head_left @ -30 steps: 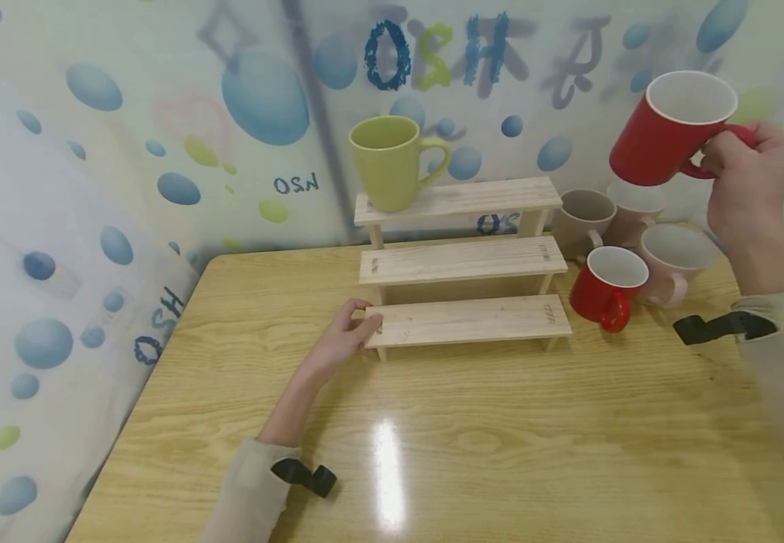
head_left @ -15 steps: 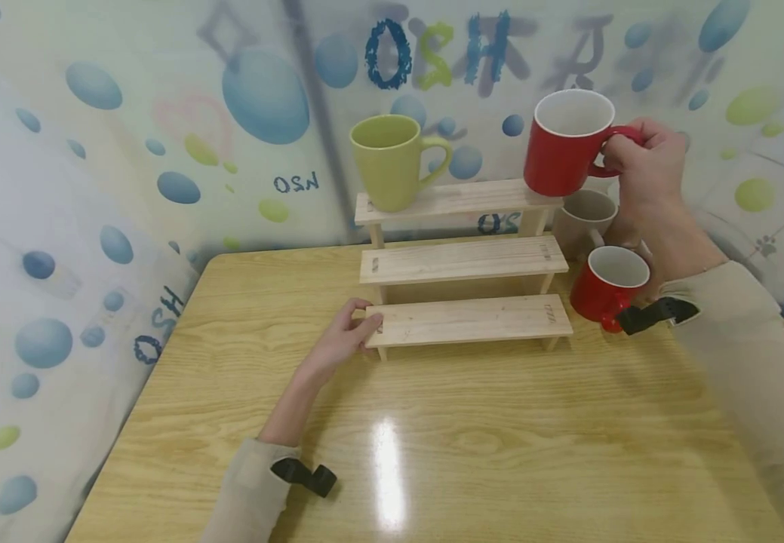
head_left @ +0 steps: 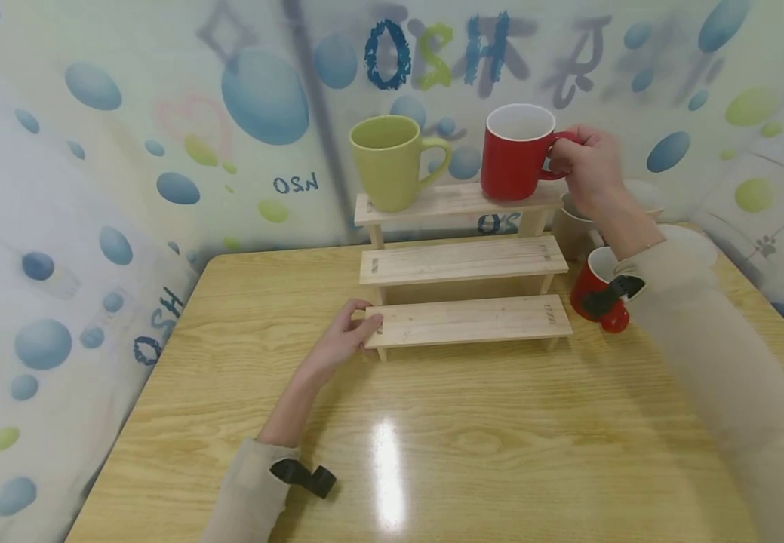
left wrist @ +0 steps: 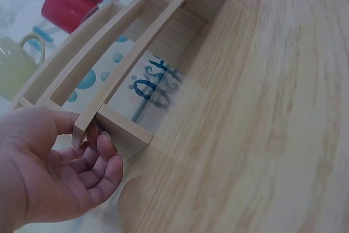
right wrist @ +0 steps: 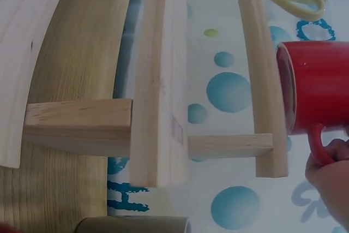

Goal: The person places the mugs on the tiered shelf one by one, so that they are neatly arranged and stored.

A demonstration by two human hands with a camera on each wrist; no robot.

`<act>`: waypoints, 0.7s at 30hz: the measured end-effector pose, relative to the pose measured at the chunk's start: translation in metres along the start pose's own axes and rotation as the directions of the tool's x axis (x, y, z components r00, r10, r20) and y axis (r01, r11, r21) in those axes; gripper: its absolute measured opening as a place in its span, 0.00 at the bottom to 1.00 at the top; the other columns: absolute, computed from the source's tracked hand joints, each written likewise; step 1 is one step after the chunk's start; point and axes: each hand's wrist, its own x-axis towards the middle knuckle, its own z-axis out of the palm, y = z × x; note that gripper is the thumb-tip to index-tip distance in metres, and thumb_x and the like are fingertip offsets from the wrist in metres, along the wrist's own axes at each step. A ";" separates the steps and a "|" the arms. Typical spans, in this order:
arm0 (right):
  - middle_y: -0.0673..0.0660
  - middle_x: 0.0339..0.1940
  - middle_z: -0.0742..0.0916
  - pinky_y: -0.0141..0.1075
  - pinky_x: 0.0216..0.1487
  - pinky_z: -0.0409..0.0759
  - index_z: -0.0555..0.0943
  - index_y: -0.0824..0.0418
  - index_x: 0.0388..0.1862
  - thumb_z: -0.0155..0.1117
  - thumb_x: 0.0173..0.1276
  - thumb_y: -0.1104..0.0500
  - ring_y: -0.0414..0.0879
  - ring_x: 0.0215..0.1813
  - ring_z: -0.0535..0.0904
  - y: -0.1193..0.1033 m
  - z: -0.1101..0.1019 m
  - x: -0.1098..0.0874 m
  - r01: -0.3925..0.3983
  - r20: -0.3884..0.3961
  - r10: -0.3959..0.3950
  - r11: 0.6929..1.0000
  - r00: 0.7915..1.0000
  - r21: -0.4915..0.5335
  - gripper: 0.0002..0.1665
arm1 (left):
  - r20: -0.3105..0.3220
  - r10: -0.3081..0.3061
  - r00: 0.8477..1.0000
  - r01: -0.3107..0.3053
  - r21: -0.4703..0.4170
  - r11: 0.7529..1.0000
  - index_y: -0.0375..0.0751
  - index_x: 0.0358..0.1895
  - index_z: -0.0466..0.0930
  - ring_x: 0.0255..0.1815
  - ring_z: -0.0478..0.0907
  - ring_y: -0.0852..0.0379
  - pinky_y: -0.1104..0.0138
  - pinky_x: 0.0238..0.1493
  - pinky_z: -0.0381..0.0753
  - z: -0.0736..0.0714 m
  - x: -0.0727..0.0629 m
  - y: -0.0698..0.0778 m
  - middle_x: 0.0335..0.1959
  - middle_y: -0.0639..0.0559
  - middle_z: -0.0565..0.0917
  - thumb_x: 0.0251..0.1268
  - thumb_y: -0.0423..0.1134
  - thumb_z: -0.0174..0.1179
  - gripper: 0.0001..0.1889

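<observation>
By its handle, my right hand (head_left: 588, 167) holds a large red mug (head_left: 515, 157) with a white inside, upright at the right part of the top shelf. In the right wrist view the mug's base is right at the top board's surface. My left hand (head_left: 341, 341) grips the left end of the lowest board of a three-tier wooden shelf (head_left: 466, 320); the left wrist view shows thumb and fingers (left wrist: 103, 145) around that board's end. A yellow-green mug (head_left: 388, 166) stands on the top shelf's left end, its handle toward the red mug.
Right of the shelf, a smaller red mug (head_left: 588, 290) stands on the wooden table (head_left: 473, 452), partly behind the right wrist strap. A grey-beige mug (head_left: 571, 226) and pale mugs (head_left: 690, 243) are behind it, partly hidden by my right arm. A patterned wall covering (head_left: 262, 98) rises behind.
My right hand has carried the large red mug leftward from above the other mugs to the top shelf, tilting it upright and lowering it. My left hand has stayed on the lowest board.
</observation>
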 end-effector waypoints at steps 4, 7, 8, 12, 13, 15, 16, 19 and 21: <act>0.54 0.15 0.75 0.31 0.31 0.77 0.77 0.63 0.20 0.53 0.65 0.75 0.44 0.23 0.68 0.008 0.004 0.007 -0.008 0.037 0.008 1.000 0.999 0.004 0.15 | 0.001 0.006 1.000 -0.006 -0.002 1.000 0.35 0.69 0.58 0.30 0.65 0.56 0.59 0.47 0.80 -0.001 -0.001 -0.001 0.58 0.34 0.77 0.81 0.47 0.52 0.26; 0.54 0.14 0.71 0.30 0.27 0.73 0.73 0.64 0.18 0.50 0.64 0.75 0.44 0.22 0.65 0.012 0.006 0.012 -0.010 0.069 0.009 1.000 0.998 0.011 0.16 | 0.000 0.011 1.000 -0.011 -0.004 1.000 0.35 0.69 0.59 0.29 0.64 0.56 0.59 0.47 0.81 -0.002 0.000 -0.002 0.57 0.34 0.77 0.81 0.47 0.52 0.25; 0.54 0.13 0.70 0.31 0.27 0.71 0.73 0.64 0.18 0.49 0.64 0.75 0.44 0.22 0.64 0.014 0.007 0.013 -0.011 0.077 0.009 1.000 0.997 0.019 0.17 | 0.000 0.012 1.000 -0.012 -0.002 1.000 0.35 0.68 0.59 0.29 0.64 0.57 0.59 0.47 0.81 -0.002 0.000 -0.002 0.57 0.34 0.77 0.81 0.47 0.52 0.25; 0.54 0.13 0.69 0.31 0.26 0.68 0.70 0.64 0.17 0.47 0.64 0.75 0.45 0.21 0.62 0.017 0.009 0.018 -0.020 0.100 0.017 0.999 0.995 0.034 0.17 | -0.005 0.011 1.000 -0.011 -0.002 1.000 0.35 0.69 0.59 0.29 0.65 0.57 0.60 0.46 0.81 -0.002 0.001 -0.003 0.57 0.35 0.78 0.81 0.46 0.52 0.25; 0.54 0.13 0.69 0.31 0.26 0.68 0.70 0.64 0.17 0.47 0.64 0.75 0.45 0.21 0.62 0.017 0.010 0.018 -0.022 0.100 0.018 0.999 0.995 0.034 0.17 | -0.005 0.011 1.000 -0.011 -0.003 1.000 0.35 0.69 0.59 0.29 0.65 0.57 0.60 0.46 0.81 -0.002 0.001 -0.003 0.57 0.35 0.78 0.81 0.46 0.52 0.25; 0.54 0.13 0.69 0.31 0.26 0.67 0.69 0.63 0.17 0.46 0.64 0.75 0.45 0.22 0.63 0.017 0.009 0.020 -0.022 0.097 0.020 1.000 0.995 0.022 0.17 | -0.005 0.011 1.000 -0.011 -0.004 1.000 0.35 0.69 0.59 0.29 0.65 0.56 0.60 0.45 0.81 -0.001 0.001 -0.002 0.58 0.35 0.78 0.81 0.46 0.52 0.25; 0.53 0.13 0.69 0.31 0.26 0.68 0.70 0.63 0.17 0.47 0.64 0.75 0.45 0.22 0.63 0.017 0.009 0.020 -0.021 0.096 0.021 1.000 0.995 0.002 0.17 | -0.004 0.012 1.000 -0.012 -0.005 1.000 0.35 0.69 0.59 0.29 0.66 0.56 0.60 0.45 0.81 -0.001 0.001 -0.002 0.58 0.34 0.78 0.81 0.46 0.52 0.25; 0.53 0.16 0.73 0.29 0.30 0.75 0.72 0.62 0.19 0.49 0.66 0.74 0.45 0.25 0.67 0.015 0.006 0.018 -0.022 0.094 0.031 0.996 0.995 -0.091 0.16 | 0.000 0.013 1.000 -0.013 -0.006 1.000 0.34 0.69 0.59 0.29 0.66 0.56 0.60 0.45 0.81 0.000 0.001 -0.001 0.58 0.34 0.78 0.81 0.46 0.52 0.25; 0.52 0.19 0.77 0.29 0.35 0.78 0.74 0.62 0.22 0.51 0.69 0.72 0.46 0.29 0.71 0.012 0.004 0.017 -0.029 0.100 0.047 0.983 0.994 -0.179 0.15 | 0.000 0.011 1.000 -0.011 -0.003 1.000 0.34 0.69 0.59 0.30 0.66 0.56 0.60 0.45 0.80 0.000 0.001 -0.001 0.58 0.34 0.78 0.81 0.46 0.52 0.25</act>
